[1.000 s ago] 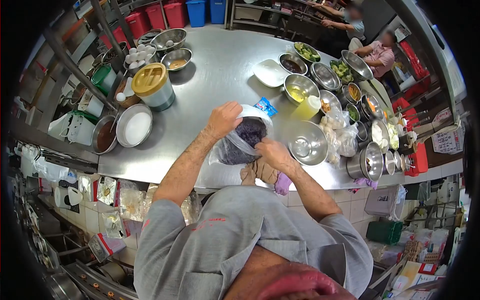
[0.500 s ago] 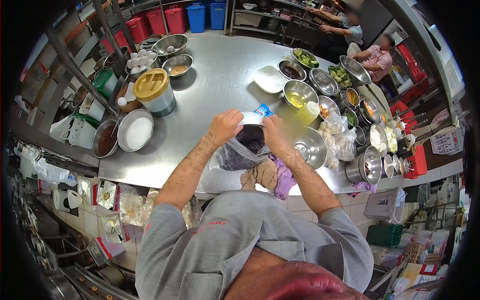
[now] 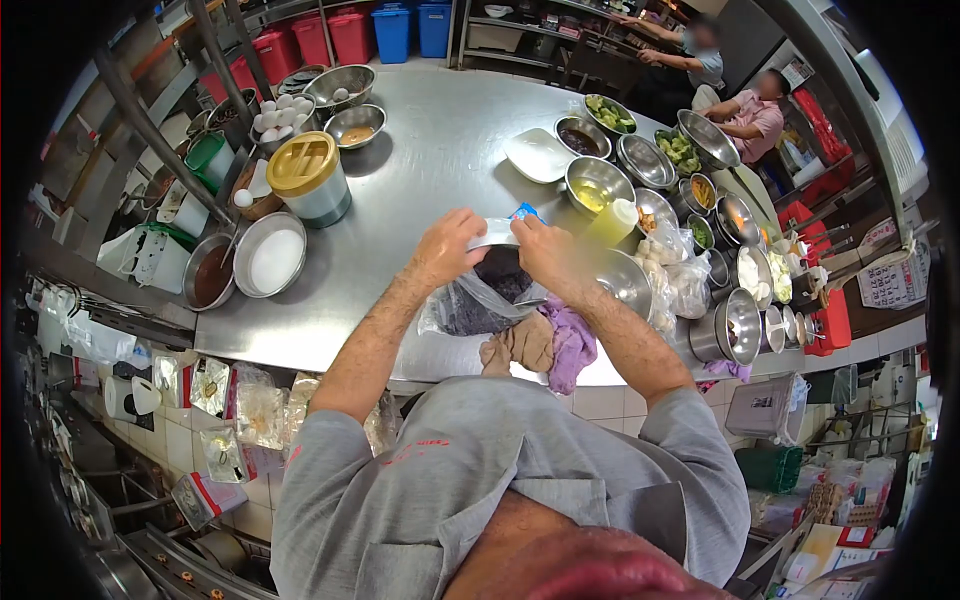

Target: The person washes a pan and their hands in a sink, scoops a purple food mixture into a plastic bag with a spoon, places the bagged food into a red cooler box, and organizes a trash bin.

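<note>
A clear plastic bag (image 3: 470,306) with dark purple-black contents (image 3: 503,272) lies at the table's front, its mouth spread around a white rim (image 3: 494,233). My left hand (image 3: 452,245) is closed on the rim's left side, fingers curled over the bag's edge. On the right side, my right hand (image 3: 540,254) grips the same edge. Just behind the rim sits a blue packet (image 3: 525,211), partly covered. A brown cloth (image 3: 525,342) and a purple cloth (image 3: 572,345) rest in front of my right hand.
Right of my hands are a yellow squeeze bottle (image 3: 610,224), a metal bowl (image 3: 625,285) and many food bowls. On the left stand a gold-lidded container (image 3: 303,175), a bowl of white powder (image 3: 271,259) and eggs (image 3: 283,117). Two people (image 3: 757,117) are at the back right.
My right hand has moved up from the bag's lower right to the rim's far right side. The rim's far edge is now held between both hands, and more of the purple cloth shows.
</note>
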`<action>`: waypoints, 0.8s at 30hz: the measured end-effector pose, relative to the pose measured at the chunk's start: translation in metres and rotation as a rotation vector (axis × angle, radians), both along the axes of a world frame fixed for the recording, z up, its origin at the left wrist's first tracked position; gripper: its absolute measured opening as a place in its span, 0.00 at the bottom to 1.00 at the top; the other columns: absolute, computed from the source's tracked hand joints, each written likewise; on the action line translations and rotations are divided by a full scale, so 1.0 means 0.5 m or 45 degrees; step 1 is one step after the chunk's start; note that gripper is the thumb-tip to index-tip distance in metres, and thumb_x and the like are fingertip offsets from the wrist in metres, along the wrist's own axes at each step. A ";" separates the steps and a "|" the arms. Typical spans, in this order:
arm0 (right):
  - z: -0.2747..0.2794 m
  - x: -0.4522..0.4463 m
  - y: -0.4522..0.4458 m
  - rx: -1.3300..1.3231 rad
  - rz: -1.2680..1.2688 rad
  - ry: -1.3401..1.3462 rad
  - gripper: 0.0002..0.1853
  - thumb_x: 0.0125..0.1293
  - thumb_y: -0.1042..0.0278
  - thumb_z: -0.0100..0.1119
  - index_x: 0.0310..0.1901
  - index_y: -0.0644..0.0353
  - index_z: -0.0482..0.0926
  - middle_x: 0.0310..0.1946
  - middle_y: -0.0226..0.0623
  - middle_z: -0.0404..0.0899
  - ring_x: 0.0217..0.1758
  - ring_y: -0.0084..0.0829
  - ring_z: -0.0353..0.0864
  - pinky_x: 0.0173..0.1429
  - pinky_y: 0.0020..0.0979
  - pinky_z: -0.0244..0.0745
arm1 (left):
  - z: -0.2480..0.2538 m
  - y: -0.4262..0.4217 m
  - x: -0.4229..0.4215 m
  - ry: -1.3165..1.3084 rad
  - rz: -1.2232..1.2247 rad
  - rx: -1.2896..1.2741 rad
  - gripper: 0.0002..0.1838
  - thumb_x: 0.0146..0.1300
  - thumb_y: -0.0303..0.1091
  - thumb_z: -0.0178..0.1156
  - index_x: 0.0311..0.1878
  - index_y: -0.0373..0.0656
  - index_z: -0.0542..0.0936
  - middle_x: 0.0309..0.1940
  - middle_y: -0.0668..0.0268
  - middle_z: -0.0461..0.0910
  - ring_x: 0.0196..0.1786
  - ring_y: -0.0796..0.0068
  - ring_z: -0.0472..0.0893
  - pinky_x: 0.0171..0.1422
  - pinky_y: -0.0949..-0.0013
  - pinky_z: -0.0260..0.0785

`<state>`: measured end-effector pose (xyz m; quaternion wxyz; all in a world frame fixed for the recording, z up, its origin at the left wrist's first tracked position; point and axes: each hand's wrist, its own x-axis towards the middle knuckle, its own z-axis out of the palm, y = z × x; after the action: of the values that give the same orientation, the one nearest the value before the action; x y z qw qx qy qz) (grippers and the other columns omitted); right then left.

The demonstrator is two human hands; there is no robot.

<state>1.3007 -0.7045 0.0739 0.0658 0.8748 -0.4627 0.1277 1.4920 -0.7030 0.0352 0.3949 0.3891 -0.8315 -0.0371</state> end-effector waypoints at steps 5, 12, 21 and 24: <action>-0.007 -0.004 0.005 -0.058 0.091 -0.029 0.09 0.49 0.74 0.54 0.35 0.57 0.72 0.31 0.38 0.73 0.30 0.39 0.79 0.29 0.38 0.74 | -0.004 0.022 0.054 0.387 -0.005 0.888 0.23 0.43 0.27 0.67 0.44 0.41 0.71 0.32 0.66 0.71 0.37 0.73 0.74 0.41 0.70 0.68; -0.020 0.007 0.000 -0.197 0.199 -0.147 0.07 0.51 0.74 0.52 0.34 0.55 0.74 0.29 0.36 0.72 0.29 0.37 0.78 0.26 0.36 0.73 | -0.041 0.012 0.072 0.958 -0.290 1.271 0.19 0.49 0.24 0.65 0.44 0.41 0.70 0.31 0.73 0.72 0.33 0.83 0.72 0.38 0.77 0.66; -0.015 0.002 -0.001 -0.180 0.321 -0.015 0.05 0.49 0.74 0.54 0.30 0.56 0.72 0.25 0.36 0.72 0.26 0.36 0.78 0.25 0.36 0.73 | -0.075 0.000 0.042 0.799 0.038 0.711 0.04 0.54 0.24 0.54 0.31 0.41 0.77 0.28 0.69 0.71 0.30 0.80 0.70 0.34 0.74 0.63; -0.007 0.003 0.000 -0.195 0.382 0.005 0.05 0.48 0.74 0.53 0.28 0.56 0.71 0.25 0.35 0.72 0.25 0.35 0.78 0.25 0.36 0.72 | -0.022 0.024 0.030 0.543 0.186 0.612 0.08 0.54 0.23 0.52 0.34 0.41 0.80 0.26 0.64 0.70 0.28 0.73 0.70 0.34 0.71 0.63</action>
<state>1.3022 -0.7044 0.0702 0.1133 0.9268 -0.3157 0.1692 1.5068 -0.6911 0.0242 0.4586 0.5131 -0.6675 -0.2843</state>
